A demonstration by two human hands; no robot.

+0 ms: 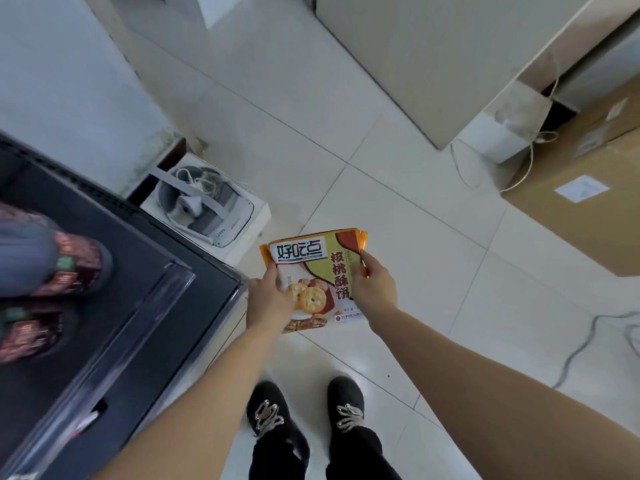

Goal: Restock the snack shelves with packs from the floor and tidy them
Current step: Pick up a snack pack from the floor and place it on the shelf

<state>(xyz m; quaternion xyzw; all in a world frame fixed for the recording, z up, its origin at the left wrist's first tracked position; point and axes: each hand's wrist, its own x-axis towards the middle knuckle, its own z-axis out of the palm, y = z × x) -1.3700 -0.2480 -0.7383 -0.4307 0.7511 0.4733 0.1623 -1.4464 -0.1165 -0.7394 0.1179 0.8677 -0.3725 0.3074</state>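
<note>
Above the pale tiled floor [398, 220], a little toward six o'clock from the middle of the view, we count two hands on one bundle of biscuit packs [311, 265]. Only the top pack shows its face. Orange edges fanned at its one o'clock corner tell us there are more beneath, but we cannot count them.

The left hand [270, 299] grips the bundle's eight o'clock edge, thumb laid over the front, the other fingers hidden underneath. The right hand [374, 289] pinches the three o'clock edge, thumb on top and fingers curled under. The bundle is held in the air, clear of floor and shelf.

The top pack is yellow and orange with a white logo panel, red Chinese characters down its right side and a picture of round biscuits and walnuts.

At nine o'clock stands one dark shelf unit [145, 271], its corner just beside the left hand. On it, at the far left edge, lie at least two dark red packs [69, 265], blurred.

One open white box [258, 216] holding a grey device sits on the floor at ten o'clock, between shelf and bundle. One cardboard box [571, 216] lies at three o'clock, one grey cable [581, 341] trails at four o'clock, and two black shoes [273, 415] stand at six o'clock.
</note>
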